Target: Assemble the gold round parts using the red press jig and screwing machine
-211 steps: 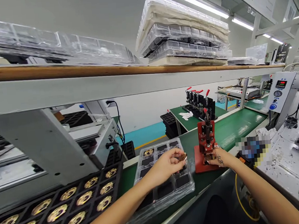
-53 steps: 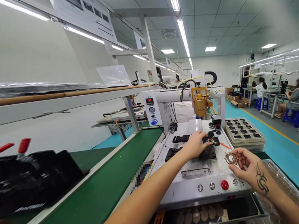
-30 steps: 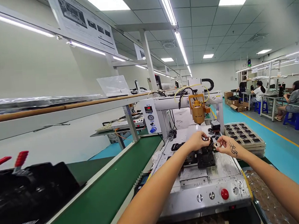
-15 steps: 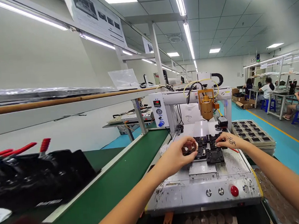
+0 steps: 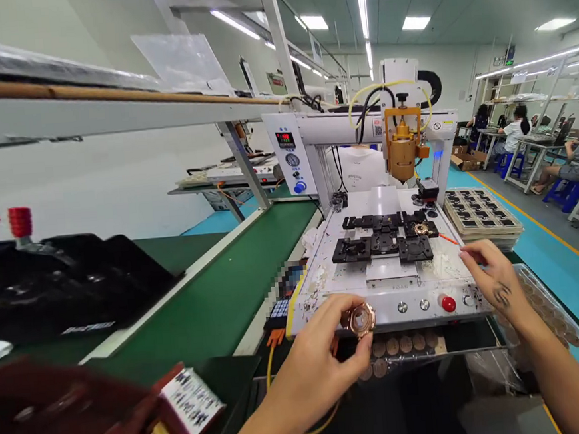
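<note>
My left hand [image 5: 321,361] pinches a copper-coloured ring-shaped part [image 5: 358,319] in front of the white dispensing machine [image 5: 389,282]. My right hand [image 5: 492,278] hovers with fingers apart and empty near the machine's right front corner, beside the red button [image 5: 447,303]. Black fixtures [image 5: 386,243] lie on the machine bed; one at the far right holds a copper part [image 5: 419,229]. A gold dispensing head [image 5: 403,148] hangs above the bed.
A green conveyor belt [image 5: 225,289] runs along the left. A red press tool [image 5: 85,420] is blurred at the bottom left. Black clamp jigs [image 5: 59,282] sit on the left. Stacked trays [image 5: 482,212] stand right of the machine. Other people sit at tables far right.
Both hands have pulled back from the fixtures toward me. My left hand carries a copper part away; my right hand has let go of its part, now seated in the far right fixture.
</note>
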The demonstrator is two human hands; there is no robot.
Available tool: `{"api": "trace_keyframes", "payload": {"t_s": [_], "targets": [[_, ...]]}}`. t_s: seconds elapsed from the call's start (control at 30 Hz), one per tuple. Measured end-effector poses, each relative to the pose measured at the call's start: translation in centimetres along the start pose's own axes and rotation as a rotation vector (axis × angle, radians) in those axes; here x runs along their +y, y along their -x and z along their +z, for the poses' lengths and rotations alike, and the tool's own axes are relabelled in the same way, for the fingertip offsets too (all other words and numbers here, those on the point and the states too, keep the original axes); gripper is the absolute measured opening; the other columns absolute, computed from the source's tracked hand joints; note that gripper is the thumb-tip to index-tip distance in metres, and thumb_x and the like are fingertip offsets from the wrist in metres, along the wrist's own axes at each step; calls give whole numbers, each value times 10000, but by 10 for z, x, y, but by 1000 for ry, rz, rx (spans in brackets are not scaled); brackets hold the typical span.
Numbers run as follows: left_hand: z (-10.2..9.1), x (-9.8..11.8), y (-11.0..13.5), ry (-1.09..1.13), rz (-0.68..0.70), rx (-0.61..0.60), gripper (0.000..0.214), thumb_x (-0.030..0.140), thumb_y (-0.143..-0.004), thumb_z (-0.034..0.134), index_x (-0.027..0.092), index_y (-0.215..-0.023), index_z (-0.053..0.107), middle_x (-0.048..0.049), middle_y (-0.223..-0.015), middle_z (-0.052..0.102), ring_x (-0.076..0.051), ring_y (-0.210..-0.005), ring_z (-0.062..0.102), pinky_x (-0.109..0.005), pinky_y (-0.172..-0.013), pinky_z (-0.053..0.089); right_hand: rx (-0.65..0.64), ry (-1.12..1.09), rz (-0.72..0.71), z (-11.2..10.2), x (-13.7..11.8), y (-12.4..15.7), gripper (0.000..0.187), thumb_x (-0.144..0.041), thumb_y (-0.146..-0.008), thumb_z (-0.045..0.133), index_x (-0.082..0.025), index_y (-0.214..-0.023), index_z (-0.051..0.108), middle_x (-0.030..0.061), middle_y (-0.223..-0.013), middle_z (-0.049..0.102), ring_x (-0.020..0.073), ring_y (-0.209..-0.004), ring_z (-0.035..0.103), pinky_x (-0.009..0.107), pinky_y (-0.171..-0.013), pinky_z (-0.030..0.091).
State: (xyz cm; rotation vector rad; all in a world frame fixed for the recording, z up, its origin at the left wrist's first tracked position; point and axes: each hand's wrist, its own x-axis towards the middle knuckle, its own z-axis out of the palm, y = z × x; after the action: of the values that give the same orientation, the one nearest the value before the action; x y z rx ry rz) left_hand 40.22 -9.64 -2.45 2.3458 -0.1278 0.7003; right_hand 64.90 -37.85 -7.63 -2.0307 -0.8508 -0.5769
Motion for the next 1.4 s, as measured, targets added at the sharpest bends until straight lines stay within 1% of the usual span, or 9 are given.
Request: {"api": "trace_keyframes", "payload": {"t_s": [0.17, 0.3, 0.37, 0.5, 0.67, 0.8, 1.13, 1.27, 1.4], "targets": [[35, -34, 42, 159, -158, -176, 291, 208, -869, 688, 236, -1155, 646, -37, -1055, 725, -203, -918, 689, -325, -834, 575, 160, 168, 29, -11, 8, 82, 394, -606, -972, 691, -213, -979, 662, 60, -952, 631, 272, -899, 595, 413, -811, 469], [65, -57, 64, 268, -219, -400, 345, 160, -777, 750, 231, -1102, 658, -53, -1109, 736, -230, -1008, 704, -352, -902, 578, 282, 175, -62, 20, -16, 111, 198, -370, -977, 765, -216, -995, 642, 53, -933, 633, 255, -885, 589, 418, -829, 474], [74, -70, 77, 299, -227, -444, 358, 136, -747, 772, 235, -1070, 653, -86, -1257, 739, -281, -1220, 679, -421, -1073, 535, 144, 13, -140, 45, -38, 129, 72, -207, -1003, 709, -229, -1030, 645, 45, -932, 649, 231, -870, 607, 385, -806, 504], [86, -94, 95, 262, -198, -448, 375, 132, -738, 784, 236, -1072, 648, -121, -1488, 665, -338, -1525, 470, -570, -1312, 276, -297, -249, -170, 103, -72, 161, 199, -133, -1066, 536, -237, -1205, 632, 72, -1033, 684, 227, -950, 659, 362, -833, 588], [93, -109, 97, 256, -209, -467, 426, 141, -748, 791, 238, -1145, 670, -112, -1509, 658, -308, -1527, 481, -550, -1345, 212, -399, -176, -169, 148, -72, 164, 202, -168, -1060, 556, -233, -1205, 680, 100, -1076, 687, 279, -1007, 663, 435, -880, 617], [94, -111, 92, 286, -246, -487, 417, 153, -737, 804, 232, -1128, 685, -114, -1541, 634, -306, -1549, 450, -526, -1347, 207, -426, -91, -212, 151, -67, 160, 193, -227, -1047, 623, -220, -1221, 707, 118, -1086, 686, 307, -1018, 645, 464, -880, 606], [88, -106, 84, 360, -302, -499, 338, 152, -716, 817, 245, -1018, 699, -108, -1505, 671, -318, -1559, 437, -550, -1340, 184, -287, -64, -470, 165, -48, 193, 303, -147, -1080, 477, -208, -1200, 749, 118, -934, 771, 261, -828, 682, 421, -737, 559], [91, -105, 86, 368, -308, -473, 345, 126, -715, 813, 249, -1014, 693, -113, -1502, 672, -317, -1560, 436, -540, -1337, 180, -282, -102, -519, 151, -48, 202, 287, -118, -1069, 500, -223, -1152, 753, 83, -880, 774, 234, -766, 692, 374, -679, 550], [97, -103, 91, 361, -321, -419, 326, 145, -738, 805, 247, -1021, 680, -124, -1494, 678, -329, -1553, 446, -550, -1336, 154, -277, -106, -423, 122, -53, 201, 221, -90, -1028, 584, -217, -1137, 728, 99, -953, 755, 256, -854, 702, 400, -763, 581]]}}
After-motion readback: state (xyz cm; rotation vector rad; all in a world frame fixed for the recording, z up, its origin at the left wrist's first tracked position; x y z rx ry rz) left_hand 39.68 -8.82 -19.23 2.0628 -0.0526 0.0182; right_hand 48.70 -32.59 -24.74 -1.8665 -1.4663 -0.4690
